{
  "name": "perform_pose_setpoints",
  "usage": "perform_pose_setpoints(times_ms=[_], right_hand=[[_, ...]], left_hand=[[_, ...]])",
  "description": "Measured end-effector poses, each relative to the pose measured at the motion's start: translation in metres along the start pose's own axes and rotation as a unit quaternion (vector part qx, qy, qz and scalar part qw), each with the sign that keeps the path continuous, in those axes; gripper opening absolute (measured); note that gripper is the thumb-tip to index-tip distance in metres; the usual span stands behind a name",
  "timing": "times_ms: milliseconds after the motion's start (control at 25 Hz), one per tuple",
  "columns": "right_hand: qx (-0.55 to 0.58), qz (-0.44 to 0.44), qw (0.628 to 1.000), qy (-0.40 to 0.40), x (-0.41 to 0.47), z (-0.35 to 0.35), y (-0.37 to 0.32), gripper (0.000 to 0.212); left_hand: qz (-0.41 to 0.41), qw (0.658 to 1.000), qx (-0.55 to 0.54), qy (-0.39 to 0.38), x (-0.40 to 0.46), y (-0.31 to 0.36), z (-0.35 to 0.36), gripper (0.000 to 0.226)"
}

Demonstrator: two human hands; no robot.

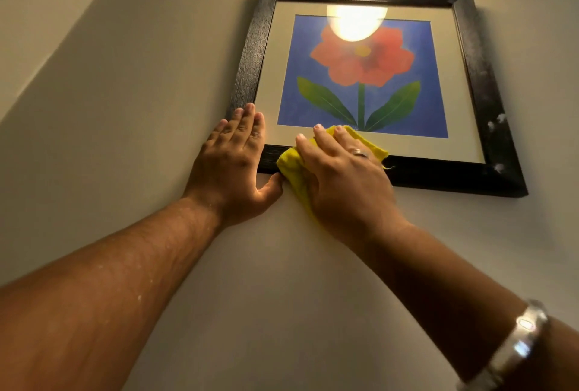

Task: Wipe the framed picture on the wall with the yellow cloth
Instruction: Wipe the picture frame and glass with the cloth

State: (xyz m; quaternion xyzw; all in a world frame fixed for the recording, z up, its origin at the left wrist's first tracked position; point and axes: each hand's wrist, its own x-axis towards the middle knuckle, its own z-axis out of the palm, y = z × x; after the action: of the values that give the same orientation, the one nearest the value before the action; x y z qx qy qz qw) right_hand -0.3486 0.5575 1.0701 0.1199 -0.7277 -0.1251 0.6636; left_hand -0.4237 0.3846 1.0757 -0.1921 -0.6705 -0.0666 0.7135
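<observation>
Both hands on framed picture (476,83); right hand (341,174) flat, pressing yellow cloth (289,163); left hand (238,158) flat, empty.

Both bare arms reach up and forward, hands side by side.

The left hand (236,158) lies flat, fingers together and pointing up, thumb spread out toward the right. The right hand (341,171) is also flat, palm pressed down, fingers slightly splayed (a ring on one finger, a metal bangle (513,346) on the forearm).
</observation>
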Motion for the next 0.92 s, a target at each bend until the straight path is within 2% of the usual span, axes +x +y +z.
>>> perform_pose_setpoints(times_ms=[120,240,280,400,520,600,680,720,800,840,920], right_hand=[[-0.006,-0.014,1.0,-0.012,-0.041,-0.007,0.035,0.051],[0.072,0.098,0.993,0.0,-0.023,-0.015,0.049,0.055],[0.079,0.103,0.992,0.003,-0.007,-0.011,0.034,0.057],[0.053,0.028,0.998,-0.007,0.017,0.006,-0.014,0.056],[-0.011,0.031,0.999,-0.034,-0.008,0.0,0.04,0.048],[-0.087,0.132,0.986,-0.048,-0.035,-0.012,0.105,0.041],[-0.068,0.26,0.963,-0.014,-0.051,-0.025,0.139,0.048],[-0.045,0.28,0.959,0.009,-0.048,-0.024,0.133,0.052],[0.008,0.228,0.972,0.051,-0.026,-0.013,0.084,0.056],[0.03,0.17,0.983,0.059,-0.018,-0.005,0.055,0.055],[0.041,0.061,0.997,0.035,-0.019,0.002,0.023,0.055]], left_hand=[[-0.004,1.0,-0.001,0.0,-0.002,0.002,0.0,0.096],[-0.006,1.0,0.002,0.001,-0.001,0.003,0.0,0.095],[-0.006,1.0,0.001,-0.001,-0.001,0.002,0.0,0.096],[-0.003,1.0,-0.009,-0.006,0.0,0.001,0.0,0.097],[-0.001,1.0,0.0,-0.004,0.0,0.001,0.0,0.096],[0.0,1.0,0.007,-0.004,0.0,0.002,0.0,0.095],[-0.003,1.0,0.008,-0.001,-0.001,0.003,0.001,0.095],[-0.001,1.0,0.006,0.001,0.0,0.003,0.001,0.095],[0.003,1.0,0.001,0.0,0.0,0.003,0.001,0.094],[0.002,1.0,-0.001,0.001,-0.001,0.002,0.001,0.094],[0.002,1.0,-0.002,0.003,-0.002,0.001,0.001,0.094]])
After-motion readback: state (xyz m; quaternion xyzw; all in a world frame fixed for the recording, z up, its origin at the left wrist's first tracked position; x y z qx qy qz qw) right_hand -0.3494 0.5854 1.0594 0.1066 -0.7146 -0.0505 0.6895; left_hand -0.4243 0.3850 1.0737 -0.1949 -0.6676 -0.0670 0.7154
